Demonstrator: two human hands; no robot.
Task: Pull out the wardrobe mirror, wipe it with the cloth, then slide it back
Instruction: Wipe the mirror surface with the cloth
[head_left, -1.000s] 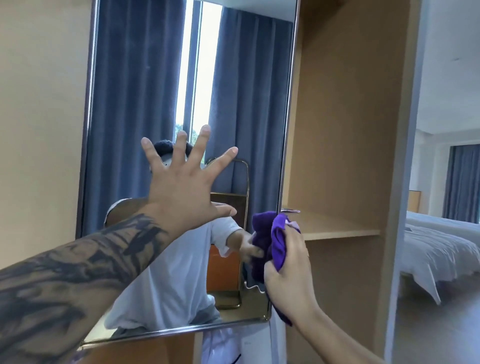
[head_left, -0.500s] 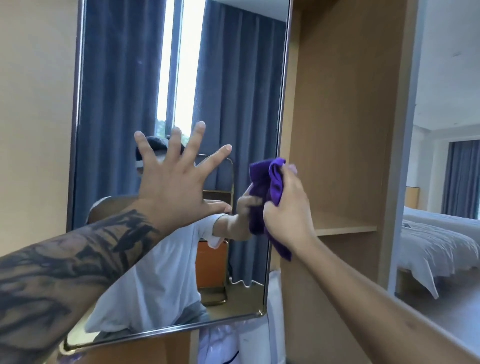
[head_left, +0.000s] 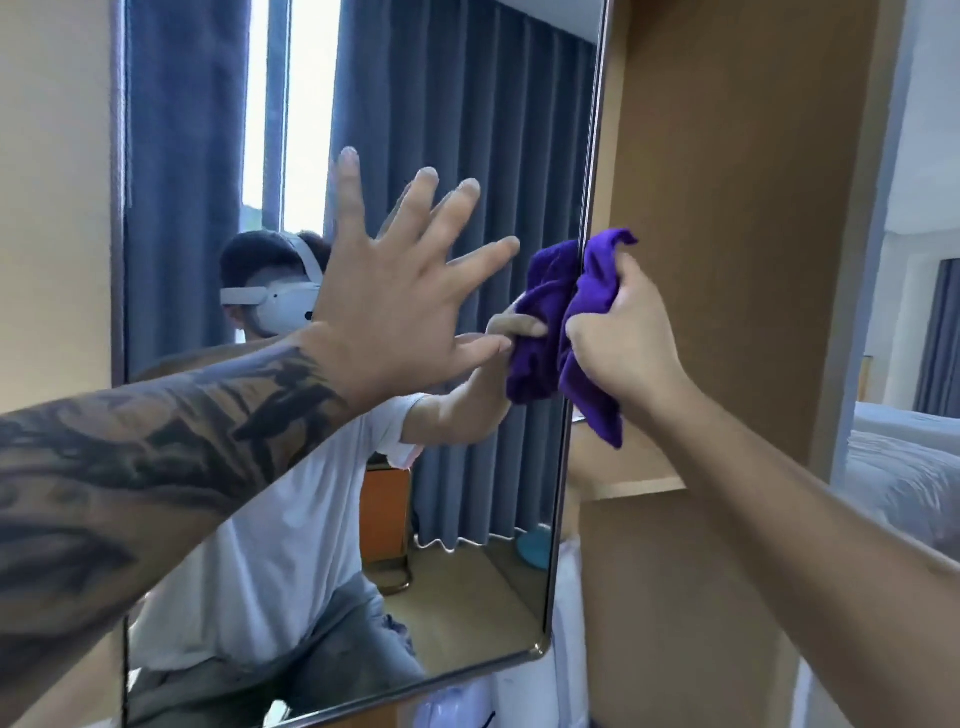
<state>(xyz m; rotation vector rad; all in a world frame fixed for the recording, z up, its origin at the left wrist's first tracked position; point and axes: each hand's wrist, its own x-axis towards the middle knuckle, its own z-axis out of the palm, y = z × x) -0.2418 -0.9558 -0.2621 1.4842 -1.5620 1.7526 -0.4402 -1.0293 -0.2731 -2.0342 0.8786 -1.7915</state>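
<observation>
Mirror is standing tall in front, its right edge nearest the right hand. This hand is gripping the cloth there; the left hand is spreading flat, holding nothing.

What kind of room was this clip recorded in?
Most likely a bedroom, perhaps in a hotel. A made bed with white bedding sits at the right, a wooden wardrobe holds the pull-out mirror, and the glass reflects long blue curtains over a window.

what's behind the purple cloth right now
The purple cloth, bunched in the right hand, lies against the right edge of the mirror. The strip of frame under it is covered; wardrobe panel shows beyond.
</observation>
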